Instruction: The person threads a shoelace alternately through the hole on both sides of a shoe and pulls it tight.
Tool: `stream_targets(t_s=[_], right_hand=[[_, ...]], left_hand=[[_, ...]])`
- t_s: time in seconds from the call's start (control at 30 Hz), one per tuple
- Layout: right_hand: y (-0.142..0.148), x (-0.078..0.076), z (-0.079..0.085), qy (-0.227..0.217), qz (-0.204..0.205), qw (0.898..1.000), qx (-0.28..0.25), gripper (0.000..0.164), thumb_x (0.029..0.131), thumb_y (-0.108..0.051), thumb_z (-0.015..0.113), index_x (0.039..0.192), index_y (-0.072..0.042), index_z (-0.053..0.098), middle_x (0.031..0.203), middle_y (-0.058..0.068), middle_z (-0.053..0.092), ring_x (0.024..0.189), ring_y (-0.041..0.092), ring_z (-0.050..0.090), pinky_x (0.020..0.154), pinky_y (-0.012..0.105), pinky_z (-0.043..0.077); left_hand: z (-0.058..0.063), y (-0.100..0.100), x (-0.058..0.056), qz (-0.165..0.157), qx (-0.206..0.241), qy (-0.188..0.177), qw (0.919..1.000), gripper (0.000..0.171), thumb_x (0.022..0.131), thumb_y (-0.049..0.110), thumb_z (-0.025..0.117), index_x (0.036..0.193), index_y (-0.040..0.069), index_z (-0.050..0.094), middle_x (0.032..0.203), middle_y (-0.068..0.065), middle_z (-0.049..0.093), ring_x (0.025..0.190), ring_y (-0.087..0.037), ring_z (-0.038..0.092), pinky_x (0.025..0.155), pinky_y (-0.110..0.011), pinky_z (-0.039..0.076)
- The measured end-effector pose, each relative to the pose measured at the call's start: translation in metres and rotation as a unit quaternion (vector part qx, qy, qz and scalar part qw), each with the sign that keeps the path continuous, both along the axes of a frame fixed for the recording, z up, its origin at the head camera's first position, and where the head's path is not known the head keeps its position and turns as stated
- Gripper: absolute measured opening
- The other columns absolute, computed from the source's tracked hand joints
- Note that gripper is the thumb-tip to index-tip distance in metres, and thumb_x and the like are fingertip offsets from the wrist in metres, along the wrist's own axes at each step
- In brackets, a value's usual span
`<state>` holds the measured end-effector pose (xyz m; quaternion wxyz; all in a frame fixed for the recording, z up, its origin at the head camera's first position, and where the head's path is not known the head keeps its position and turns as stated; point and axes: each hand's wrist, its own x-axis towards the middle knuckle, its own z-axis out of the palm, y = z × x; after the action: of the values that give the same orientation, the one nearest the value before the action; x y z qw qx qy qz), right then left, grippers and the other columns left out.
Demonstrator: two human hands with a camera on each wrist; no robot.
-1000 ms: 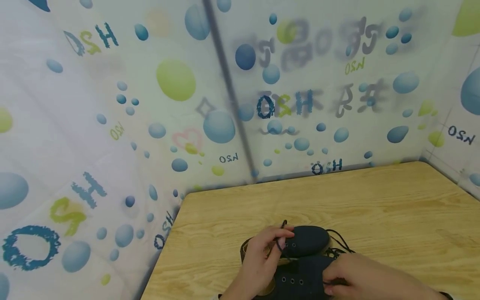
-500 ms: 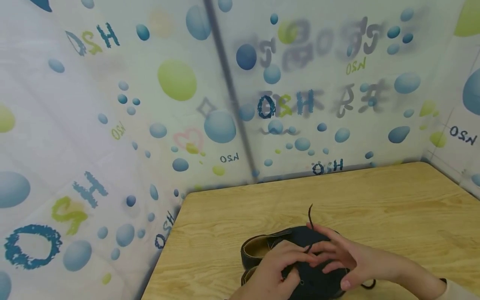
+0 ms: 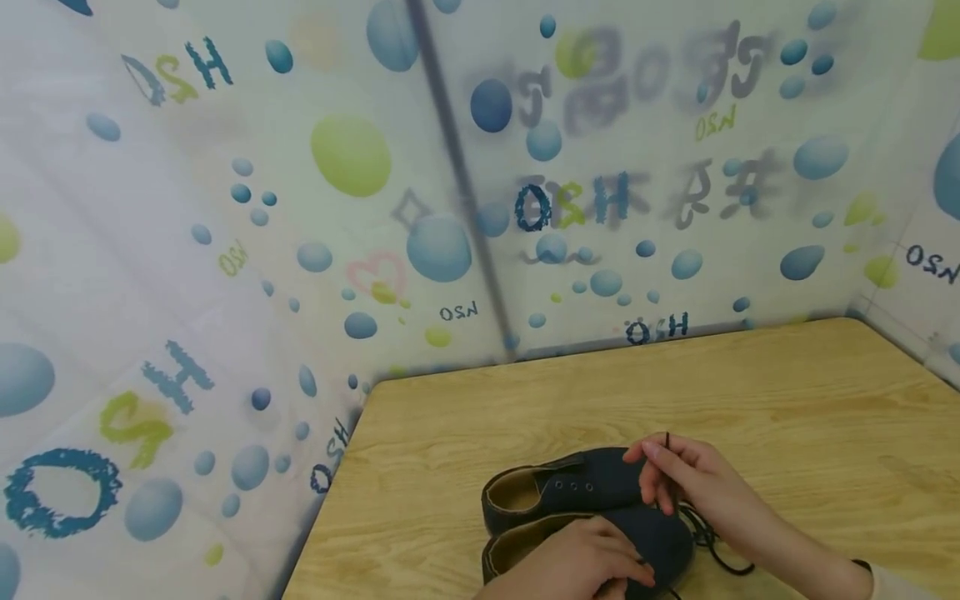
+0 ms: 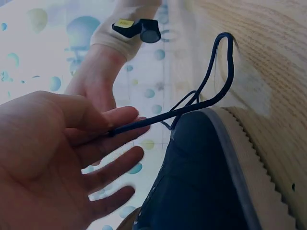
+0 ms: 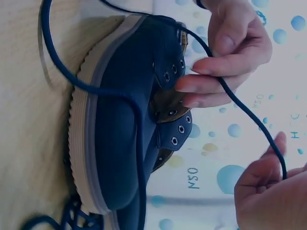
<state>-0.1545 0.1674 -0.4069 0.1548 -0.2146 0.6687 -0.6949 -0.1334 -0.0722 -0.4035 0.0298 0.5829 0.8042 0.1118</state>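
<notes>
Two dark blue shoes stand side by side, toes to the right: the far shoe (image 3: 577, 483) with bare eyelets, the near shoe (image 3: 656, 542) partly covered by my left hand (image 3: 577, 558). In the left wrist view, that hand's thumb and index finger pinch a dark blue shoelace (image 4: 163, 116), the other fingers spread. My right hand (image 3: 697, 479) is raised over the toes and pinches the lace, a short end poking up above its fingers. Between the two hands the lace (image 5: 249, 112) stretches across in the right wrist view.
Loops of loose lace (image 3: 705, 533) lie on the wooden table (image 3: 750, 400) by the shoe toes. A patterned curtain (image 3: 360, 250) with blue and green drops surrounds the table at the back and sides.
My left hand has come from the far shoe down over the near shoe. My right hand rose from the near shoe, met the left, took the lace end and drew away right.
</notes>
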Motion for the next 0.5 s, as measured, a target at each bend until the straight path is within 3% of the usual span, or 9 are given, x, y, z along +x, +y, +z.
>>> stream_targets(t_s=[0.1, 0.17, 0.23, 0.3, 0.37, 0.5], right_hand=[[-0.005, 0.002, 0.003, 0.052, -0.004, 0.998, 0.021, 0.045, 0.111, -0.026, 0.026, 0.115, 0.001, 0.062, 0.060, 0.001, 0.051, 0.046, 0.024, 0.041, 0.048, 0.033, 0.042], [-0.008, 0.003, 0.004, 0.079, 0.006, 0.996, 0.034, 0.049, 0.111, -0.024, 0.022, 0.110, 0.007, 0.060, 0.055, 0.012, 0.041, 0.044, 0.030, 0.032, 0.044, 0.035, 0.037], [-0.008, 0.005, 0.004, 0.089, 0.014, 0.994, 0.060, 0.051, 0.111, -0.024, 0.021, 0.104, 0.008, 0.060, 0.057, 0.019, 0.036, 0.043, 0.029, 0.029, 0.045, 0.034, 0.036], [-0.008, 0.006, 0.003, 0.092, 0.019, 0.990, 0.101, 0.050, 0.111, -0.025, 0.023, 0.100, 0.006, 0.060, 0.055, 0.013, 0.035, 0.044, 0.024, 0.031, 0.047, 0.033, 0.037], [-0.008, 0.006, -0.002, 0.096, 0.031, 0.984, 0.144, 0.044, 0.111, -0.025, 0.029, 0.101, 0.003, 0.062, 0.055, 0.005, 0.040, 0.044, 0.014, 0.034, 0.050, 0.031, 0.039], [-0.014, 0.010, -0.012, 0.173, 0.051, 0.958, 0.224, 0.029, 0.107, -0.019, 0.041, 0.116, -0.002, 0.062, 0.059, -0.007, 0.052, 0.049, -0.002, 0.043, 0.051, 0.023, 0.042]], left_hand=[[-0.002, -0.001, 0.001, 0.016, 0.016, 0.032, 0.9992, 0.030, 0.099, 0.014, 0.056, 0.125, 0.023, 0.068, 0.120, 0.013, 0.070, 0.112, 0.000, 0.061, 0.099, -0.005, 0.035], [-0.003, -0.004, 0.001, 0.060, 0.049, 0.045, 0.9960, 0.029, 0.097, 0.015, 0.060, 0.123, 0.025, 0.068, 0.118, 0.012, 0.071, 0.106, -0.001, 0.062, 0.094, -0.007, 0.039], [-0.002, -0.009, 0.001, 0.123, 0.077, 0.055, 0.9879, 0.026, 0.095, 0.017, 0.065, 0.119, 0.026, 0.068, 0.112, 0.012, 0.071, 0.097, -0.001, 0.061, 0.086, -0.009, 0.042], [0.000, -0.012, 0.000, 0.182, 0.091, 0.063, 0.9771, 0.022, 0.092, 0.019, 0.070, 0.113, 0.026, 0.070, 0.105, 0.012, 0.070, 0.090, -0.002, 0.060, 0.079, -0.011, 0.044], [0.001, -0.013, 0.000, 0.220, 0.091, 0.072, 0.9685, 0.019, 0.090, 0.021, 0.073, 0.108, 0.026, 0.072, 0.099, 0.011, 0.068, 0.084, -0.003, 0.057, 0.073, -0.011, 0.043], [0.001, -0.012, 0.002, 0.238, 0.083, 0.100, 0.9625, 0.017, 0.086, 0.026, 0.078, 0.102, 0.026, 0.073, 0.096, 0.012, 0.066, 0.081, -0.002, 0.052, 0.071, -0.010, 0.039]])
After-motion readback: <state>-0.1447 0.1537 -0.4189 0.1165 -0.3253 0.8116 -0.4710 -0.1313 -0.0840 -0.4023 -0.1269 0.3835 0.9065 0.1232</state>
